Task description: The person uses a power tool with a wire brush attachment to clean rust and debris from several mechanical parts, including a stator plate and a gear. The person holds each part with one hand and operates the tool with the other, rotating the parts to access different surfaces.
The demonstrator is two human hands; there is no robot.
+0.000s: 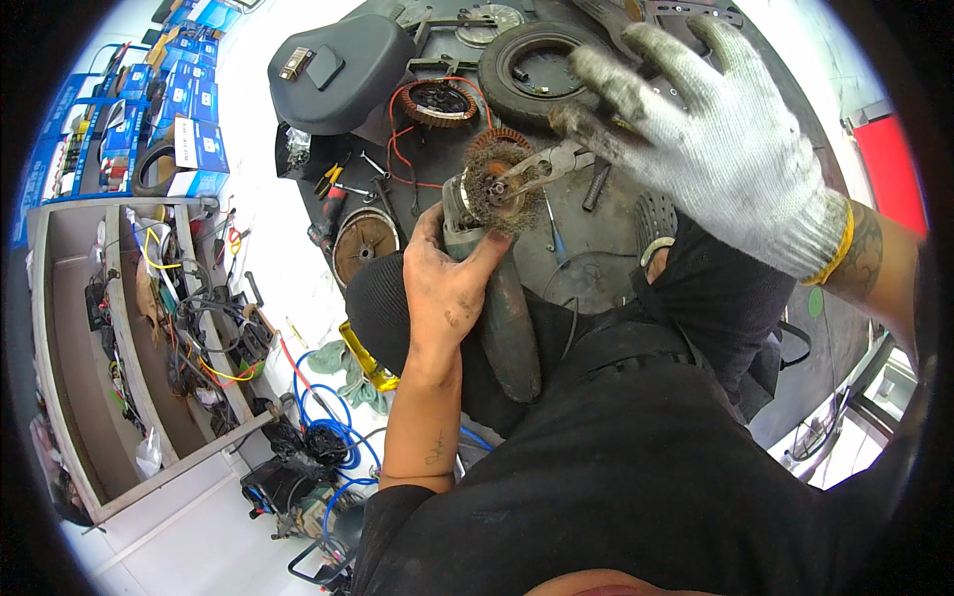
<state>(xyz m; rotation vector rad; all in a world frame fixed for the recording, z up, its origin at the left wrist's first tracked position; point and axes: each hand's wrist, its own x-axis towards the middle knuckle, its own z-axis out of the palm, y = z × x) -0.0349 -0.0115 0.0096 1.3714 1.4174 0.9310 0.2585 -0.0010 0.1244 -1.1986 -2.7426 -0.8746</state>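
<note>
My bare left hand (447, 290) grips the head of an angle grinder (507, 328), its thumb just below the wire wheel brush (522, 201). The grinder's body slants down over my lap, with the brush facing up. A flat metal spanner or plier-like tool (548, 168) reaches across to the nut at the brush's centre. My right hand (715, 149), in a soiled white knit glove with a yellow cuff, is raised with fingers spread over the far end of that tool. The glove hides this end, and no grip on it shows.
Past the brush lie a small tyre (540, 71), a copper-wound stator (438, 102) and a black seat (339, 71) bearing a phone (326, 68). Pliers (328, 181), a wheel drum (365, 246) and a screwdriver (555, 231) sit nearby. A parts rack (141, 357) and blue hose (339, 432) are at left.
</note>
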